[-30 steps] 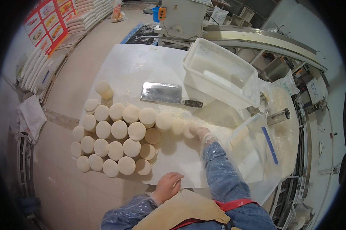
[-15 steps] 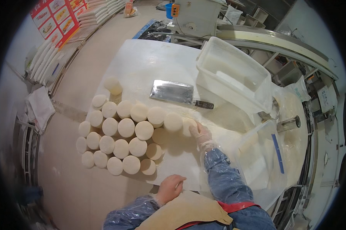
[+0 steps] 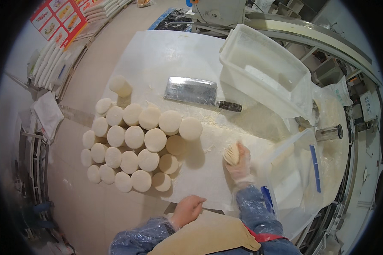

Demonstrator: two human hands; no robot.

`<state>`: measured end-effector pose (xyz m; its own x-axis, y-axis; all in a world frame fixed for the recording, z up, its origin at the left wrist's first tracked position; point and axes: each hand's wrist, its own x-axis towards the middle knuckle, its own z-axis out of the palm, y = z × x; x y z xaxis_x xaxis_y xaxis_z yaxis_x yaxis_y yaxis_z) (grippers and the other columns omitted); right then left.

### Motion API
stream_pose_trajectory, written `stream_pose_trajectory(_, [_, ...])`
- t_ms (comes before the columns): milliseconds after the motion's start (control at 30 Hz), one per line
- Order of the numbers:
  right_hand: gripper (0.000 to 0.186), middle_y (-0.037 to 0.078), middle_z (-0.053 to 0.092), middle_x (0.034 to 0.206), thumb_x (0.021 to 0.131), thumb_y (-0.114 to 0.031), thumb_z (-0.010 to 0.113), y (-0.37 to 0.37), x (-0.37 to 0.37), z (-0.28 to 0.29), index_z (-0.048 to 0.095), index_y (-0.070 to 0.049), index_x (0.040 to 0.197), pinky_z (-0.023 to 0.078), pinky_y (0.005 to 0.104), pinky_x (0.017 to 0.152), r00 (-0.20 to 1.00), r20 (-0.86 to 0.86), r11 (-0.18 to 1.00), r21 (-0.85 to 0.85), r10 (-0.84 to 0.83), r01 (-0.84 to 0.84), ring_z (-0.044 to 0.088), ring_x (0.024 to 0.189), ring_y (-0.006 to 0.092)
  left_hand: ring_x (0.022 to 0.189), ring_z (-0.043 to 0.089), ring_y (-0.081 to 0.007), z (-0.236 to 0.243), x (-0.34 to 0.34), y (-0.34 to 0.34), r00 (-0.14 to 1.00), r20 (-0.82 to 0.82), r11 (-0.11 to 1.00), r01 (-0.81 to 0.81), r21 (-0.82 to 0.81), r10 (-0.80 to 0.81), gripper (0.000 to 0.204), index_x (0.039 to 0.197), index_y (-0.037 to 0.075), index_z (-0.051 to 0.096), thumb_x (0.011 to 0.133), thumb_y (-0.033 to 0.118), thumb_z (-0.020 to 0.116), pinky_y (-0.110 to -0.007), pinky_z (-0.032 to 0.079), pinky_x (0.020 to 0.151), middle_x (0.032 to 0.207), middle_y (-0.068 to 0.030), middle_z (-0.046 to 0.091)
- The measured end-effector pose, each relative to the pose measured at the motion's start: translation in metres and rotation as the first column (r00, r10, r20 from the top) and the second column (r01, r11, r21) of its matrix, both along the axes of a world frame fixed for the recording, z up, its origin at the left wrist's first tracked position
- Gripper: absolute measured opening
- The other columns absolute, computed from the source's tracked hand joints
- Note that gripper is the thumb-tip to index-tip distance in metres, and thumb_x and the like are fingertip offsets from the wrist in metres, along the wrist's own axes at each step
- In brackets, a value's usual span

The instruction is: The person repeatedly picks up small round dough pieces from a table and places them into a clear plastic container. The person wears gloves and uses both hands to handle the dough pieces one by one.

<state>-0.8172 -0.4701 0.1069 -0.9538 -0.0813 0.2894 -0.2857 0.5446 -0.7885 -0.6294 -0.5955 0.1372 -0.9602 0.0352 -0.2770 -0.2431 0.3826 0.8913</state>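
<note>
My right hand (image 3: 241,167), in a thin clear glove, is closed around a stack of round dough wrappers (image 3: 231,154). Its layered edges face up, and the stack is tilted just over the white board (image 3: 204,185). My left hand (image 3: 188,211) is by the board's near edge with its fingers curled in and nothing visible in them. To the left, several upright stacks of round dough wrappers (image 3: 133,137) stand packed in rows. One more stack (image 3: 120,86) is apart behind them. A cleaver (image 3: 191,91) with a dark handle lies flat beyond the rows.
A white plastic tub (image 3: 266,72) sits at the back right. Nearer to me on the right is a clear plastic bin (image 3: 285,170) with blue strips. A clear cylinder (image 3: 329,133) lies past it. Flour is scattered on the board. White sacks (image 3: 45,68) are piled along the left wall.
My right hand has pulled back toward me and right, away from the row's end, with the wrapper stack tipped in it. My left hand is nearly unchanged. The view has shifted slightly.
</note>
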Motion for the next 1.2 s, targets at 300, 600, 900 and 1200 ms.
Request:
stream_pose_trajectory(300, [0.063,0.018,0.047,0.116,0.064,-0.011,0.077,0.001,-0.001,-0.013,0.047,0.0,0.119,0.043,0.0361,0.089,0.984,-0.173,0.987,0.161,0.04,-0.011,0.051,0.104,0.0303,0.076,0.057,-0.0304,0.005,-0.003,0.002,0.981,-0.169,0.993,-0.081,0.081,0.094,0.017,0.095,0.005,0.061,0.079,0.006,0.056,-0.04,0.045,0.068,0.081,-0.0117,0.06])
stream_pose_trajectory(600, [0.066,0.02,0.048,0.11,0.062,-0.015,0.075,-0.016,-0.007,-0.017,0.047,-0.004,0.121,0.041,0.0397,0.092,0.991,-0.073,0.978,0.182,0.113,-0.098,0.047,0.105,0.0344,0.076,0.06,-0.0259,-0.002,0.002,-0.003,0.979,-0.202,0.997,0.03,0.072,-0.015,0.016,0.096,0.005,0.062,0.082,0.005,0.055,-0.034,0.048,0.065,0.083,-0.01,0.062])
stream_pose_trajectory(900, [0.065,0.016,0.04,0.118,0.064,-0.007,0.076,0.009,-0.017,-0.016,0.046,-0.004,0.121,0.038,0.0353,0.096,0.995,0.096,0.994,0.104,-0.031,0.021,0.044,0.11,0.0314,0.075,0.059,-0.0257,-0.002,0.01,-0.015,0.991,-0.135,0.996,0.005,0.09,0.008,0.015,0.095,0.004,0.063,0.082,0.007,0.056,-0.034,0.047,0.065,0.082,-0.0113,0.062])
stream_pose_trajectory(1200, [0.057,0.018,0.039,0.12,0.07,-0.021,0.076,0.001,-0.009,-0.026,0.05,-0.005,0.118,0.041,0.0376,0.092,0.932,0.112,0.937,-0.027,-0.344,0.349,0.047,0.109,0.0307,0.075,0.06,-0.0254,-0.002,0.011,-0.022,0.995,-0.085,0.995,-0.045,0.093,0.053,0.016,0.096,0.004,0.063,0.082,0.005,0.055,-0.033,0.048,0.066,0.079,-0.0112,0.061])
